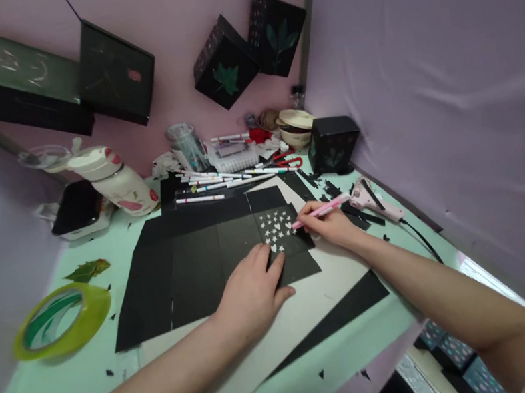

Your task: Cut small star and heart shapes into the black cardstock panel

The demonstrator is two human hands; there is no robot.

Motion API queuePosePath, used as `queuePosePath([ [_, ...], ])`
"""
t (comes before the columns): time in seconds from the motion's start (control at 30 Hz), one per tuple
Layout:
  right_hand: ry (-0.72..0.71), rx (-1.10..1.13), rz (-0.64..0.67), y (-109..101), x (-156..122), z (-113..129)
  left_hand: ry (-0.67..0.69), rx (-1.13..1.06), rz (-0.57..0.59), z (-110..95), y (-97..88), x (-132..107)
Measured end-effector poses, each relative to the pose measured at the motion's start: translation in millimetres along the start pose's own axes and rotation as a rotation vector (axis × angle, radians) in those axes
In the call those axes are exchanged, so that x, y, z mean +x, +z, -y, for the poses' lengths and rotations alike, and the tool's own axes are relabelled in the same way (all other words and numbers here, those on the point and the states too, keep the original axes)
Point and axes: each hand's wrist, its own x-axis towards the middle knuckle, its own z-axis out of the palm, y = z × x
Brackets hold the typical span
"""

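Note:
A large black sheet of card (188,264) lies flat on the pale green table (62,387), scored into panels. One panel (278,226) carries several small white hearts. My left hand (254,293) lies flat on the card just below those hearts, fingers stretched out. My right hand (331,225) is closed round a pink pen (321,211), whose tip rests at the right edge of the heart panel.
A pink glue gun (372,199) with a black cord lies right of my hand. Several markers (224,179), red scissors (286,158), a small black box (332,143), a bottle (117,181), a green tape roll (61,320) and a leaf (87,271) surround the card. Black boxes hang on the wall.

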Motion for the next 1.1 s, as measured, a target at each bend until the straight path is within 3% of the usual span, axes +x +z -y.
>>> queuePosePath([
  [0.17,0.029,0.056,-0.043,2,-2,-4,0.04,0.09,-0.023,-1,5.6,1],
  [0.33,0.033,-0.027,-0.048,2,-3,-2,0.055,0.115,-0.057,-4,14.8,0],
  [0.43,0.083,-0.024,-0.128,3,-1,0,0.053,0.095,-0.072,-4,17.4,-1],
  [0.57,0.133,-0.02,-0.243,9,1,5,0.05,0.026,-0.076,-2,17.2,-2],
  [0.93,0.158,-0.076,-0.372,19,6,9,0.087,-0.03,-0.141,8,10.6,-1],
  [1.1,0.148,-0.066,-0.365,18,6,8,0.103,-0.07,-0.182,10,10.3,1],
])
